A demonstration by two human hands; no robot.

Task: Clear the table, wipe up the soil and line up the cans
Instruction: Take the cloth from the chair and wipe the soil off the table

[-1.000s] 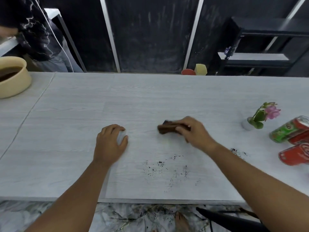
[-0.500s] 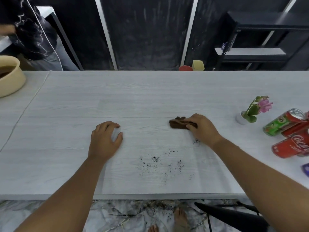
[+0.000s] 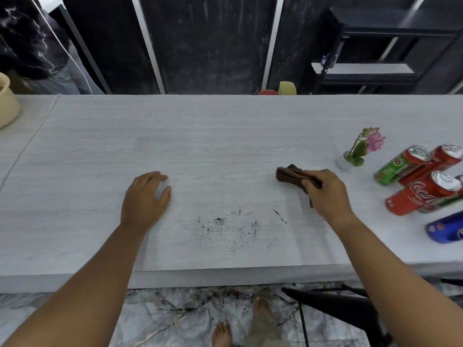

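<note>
Black soil specks [image 3: 225, 229] are scattered over the near middle of the white table [image 3: 225, 136], with a short dark streak [image 3: 280, 216] at their right. My right hand [image 3: 325, 196] grips a folded brown cloth [image 3: 288, 174] on the tabletop, just right of and beyond the soil. My left hand [image 3: 146, 196] rests on the table left of the soil, fingers curled round a small pale object [image 3: 162, 187]. At the right, several cans lie on their sides: a green one [image 3: 395, 167], a red one [image 3: 436, 162], a Coca-Cola can [image 3: 421, 196] and a blue one [image 3: 444, 227].
A small white pot with a pink flower [image 3: 345, 162] stands just left of the cans. A beige bowl [image 3: 7, 108] sits at the far left edge. Another person [image 3: 35, 46] stands behind the back left corner. A black chair [image 3: 338, 304] is under the table's near right side.
My right hand has slid the brown cloth to the right across the table, leaving a dark streak beside the soil. My left hand has stayed in place.
</note>
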